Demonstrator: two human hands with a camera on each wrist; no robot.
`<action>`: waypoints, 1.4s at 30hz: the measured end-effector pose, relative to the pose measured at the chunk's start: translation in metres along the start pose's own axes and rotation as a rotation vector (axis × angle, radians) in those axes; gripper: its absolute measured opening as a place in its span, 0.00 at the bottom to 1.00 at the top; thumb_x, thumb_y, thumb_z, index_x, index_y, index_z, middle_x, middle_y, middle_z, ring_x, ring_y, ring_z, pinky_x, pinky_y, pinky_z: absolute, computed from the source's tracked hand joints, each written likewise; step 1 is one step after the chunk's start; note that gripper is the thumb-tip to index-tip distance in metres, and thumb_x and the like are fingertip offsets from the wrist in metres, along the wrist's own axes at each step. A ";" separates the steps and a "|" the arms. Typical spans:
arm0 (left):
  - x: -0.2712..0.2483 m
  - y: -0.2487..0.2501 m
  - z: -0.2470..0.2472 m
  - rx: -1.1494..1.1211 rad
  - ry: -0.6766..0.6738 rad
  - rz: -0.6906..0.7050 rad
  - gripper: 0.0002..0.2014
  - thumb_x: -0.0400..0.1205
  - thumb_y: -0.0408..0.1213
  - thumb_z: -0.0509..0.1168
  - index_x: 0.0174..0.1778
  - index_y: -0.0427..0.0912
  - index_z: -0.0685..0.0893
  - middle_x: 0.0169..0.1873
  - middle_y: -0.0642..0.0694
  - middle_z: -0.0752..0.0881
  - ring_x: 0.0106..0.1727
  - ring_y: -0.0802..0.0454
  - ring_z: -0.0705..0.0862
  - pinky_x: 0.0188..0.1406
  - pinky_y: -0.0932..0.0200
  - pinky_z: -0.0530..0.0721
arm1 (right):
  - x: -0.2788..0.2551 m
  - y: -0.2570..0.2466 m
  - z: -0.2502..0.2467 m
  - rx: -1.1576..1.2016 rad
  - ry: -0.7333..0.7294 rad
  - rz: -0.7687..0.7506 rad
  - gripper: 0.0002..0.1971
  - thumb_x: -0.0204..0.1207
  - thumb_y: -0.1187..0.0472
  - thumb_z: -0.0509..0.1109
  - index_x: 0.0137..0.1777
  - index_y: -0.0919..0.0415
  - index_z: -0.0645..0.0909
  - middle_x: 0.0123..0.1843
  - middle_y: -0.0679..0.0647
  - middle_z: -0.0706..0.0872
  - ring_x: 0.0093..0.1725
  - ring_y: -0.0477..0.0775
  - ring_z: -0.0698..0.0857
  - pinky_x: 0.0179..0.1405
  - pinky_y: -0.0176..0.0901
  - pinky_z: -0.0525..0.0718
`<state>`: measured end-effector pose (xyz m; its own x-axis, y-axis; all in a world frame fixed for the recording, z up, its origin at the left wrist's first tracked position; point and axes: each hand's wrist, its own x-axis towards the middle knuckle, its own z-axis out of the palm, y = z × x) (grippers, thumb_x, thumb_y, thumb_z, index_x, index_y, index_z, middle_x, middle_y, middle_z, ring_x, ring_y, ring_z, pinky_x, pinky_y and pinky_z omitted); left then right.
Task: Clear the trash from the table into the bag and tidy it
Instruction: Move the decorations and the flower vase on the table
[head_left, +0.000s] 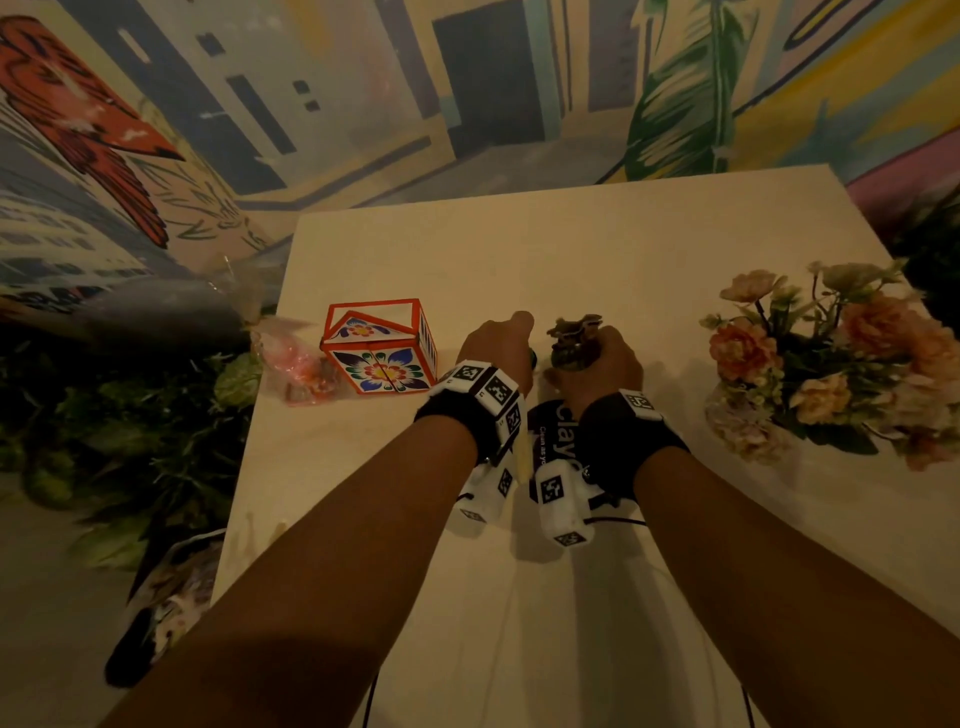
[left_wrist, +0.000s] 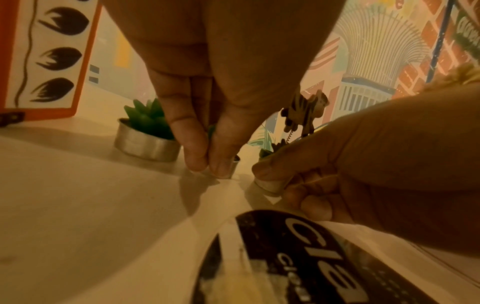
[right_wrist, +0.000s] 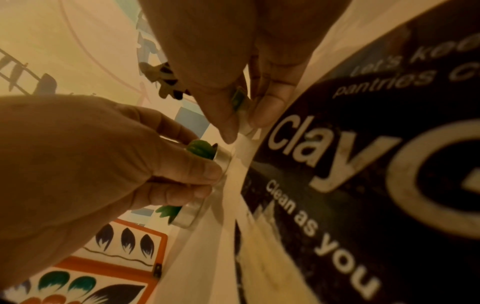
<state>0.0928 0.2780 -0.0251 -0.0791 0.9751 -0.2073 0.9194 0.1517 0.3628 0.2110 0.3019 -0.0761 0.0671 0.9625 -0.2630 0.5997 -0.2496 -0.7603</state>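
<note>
My left hand (head_left: 501, 338) pinches a small metal cup (left_wrist: 233, 165) holding a green succulent-shaped candle (right_wrist: 201, 149), low on the pale table (head_left: 597, 244). Just to its right, my right hand (head_left: 602, 358) pinches a second metal cup (left_wrist: 270, 186) that has a striped animal figure (head_left: 574, 332) standing up from it. A third succulent cup (left_wrist: 148, 137) stands free on the table left of my left fingers. A black and white printed card (head_left: 563, 441) lies flat under both wrists.
An orange-framed box with flower patterns (head_left: 382, 348) stands left of my hands. A clear plastic bag with pink contents (head_left: 296, 358) lies at the table's left edge. A bunch of pink flowers (head_left: 831, 364) sits at the right. Green foliage fills the floor on the left.
</note>
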 end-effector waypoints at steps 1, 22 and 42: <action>0.000 0.000 0.000 0.002 0.002 0.003 0.19 0.79 0.29 0.61 0.67 0.39 0.73 0.53 0.34 0.85 0.52 0.34 0.83 0.46 0.50 0.80 | 0.001 0.001 0.001 0.001 0.005 0.009 0.21 0.63 0.55 0.80 0.51 0.60 0.76 0.53 0.59 0.84 0.50 0.62 0.83 0.47 0.48 0.82; -0.012 0.001 -0.010 0.021 0.019 0.018 0.24 0.79 0.30 0.64 0.72 0.41 0.69 0.55 0.35 0.84 0.54 0.36 0.83 0.46 0.51 0.79 | -0.020 0.002 -0.016 0.030 -0.053 0.049 0.37 0.63 0.56 0.81 0.71 0.53 0.69 0.65 0.58 0.76 0.62 0.60 0.79 0.57 0.46 0.78; -0.086 0.147 0.068 -0.452 -0.241 -0.057 0.21 0.78 0.46 0.69 0.64 0.42 0.77 0.55 0.45 0.85 0.55 0.43 0.83 0.45 0.58 0.77 | -0.084 0.132 -0.220 0.262 -0.049 0.165 0.22 0.69 0.71 0.76 0.62 0.64 0.76 0.57 0.59 0.83 0.46 0.63 0.84 0.45 0.55 0.86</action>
<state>0.2610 0.2056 -0.0153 0.0158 0.9062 -0.4225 0.6537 0.3104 0.6902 0.4597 0.2118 -0.0237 0.1040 0.9018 -0.4195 0.3575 -0.4275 -0.8303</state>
